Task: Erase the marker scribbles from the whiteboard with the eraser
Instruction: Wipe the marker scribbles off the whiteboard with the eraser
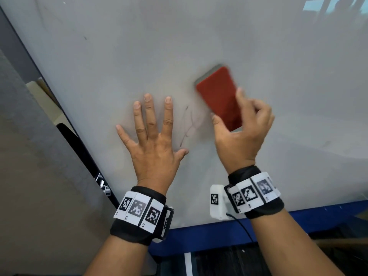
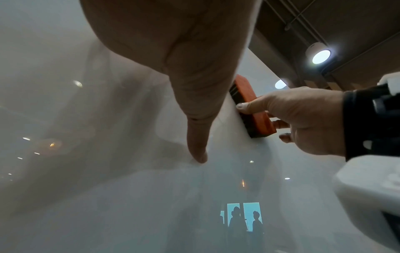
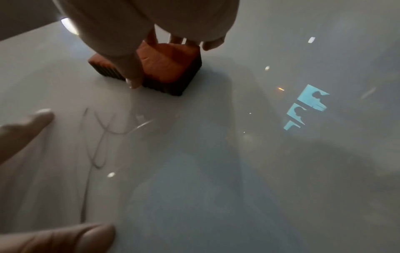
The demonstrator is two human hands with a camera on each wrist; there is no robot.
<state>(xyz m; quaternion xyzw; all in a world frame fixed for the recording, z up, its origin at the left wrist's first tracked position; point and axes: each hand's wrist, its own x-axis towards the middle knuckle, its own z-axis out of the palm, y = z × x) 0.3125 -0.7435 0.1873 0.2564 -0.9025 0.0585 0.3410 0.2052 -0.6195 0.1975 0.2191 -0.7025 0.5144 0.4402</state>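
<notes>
1. The right hand grips the red eraser by its long edges, flat against the whiteboard.
2. The eraser's long axis slants up-left, above the scribbles.
3. The left hand lies flat, fingers spread.

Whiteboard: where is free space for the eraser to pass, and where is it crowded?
Free: the wide whiteboard above the eraser, and the stretch right of the right hand. Crowded: the narrow strip between the flat left hand and the right hand, where the scribbles lie.

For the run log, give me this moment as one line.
left hand: flat on whiteboard | right hand: grips red eraser against board | scribbles: faint, between hands
</notes>
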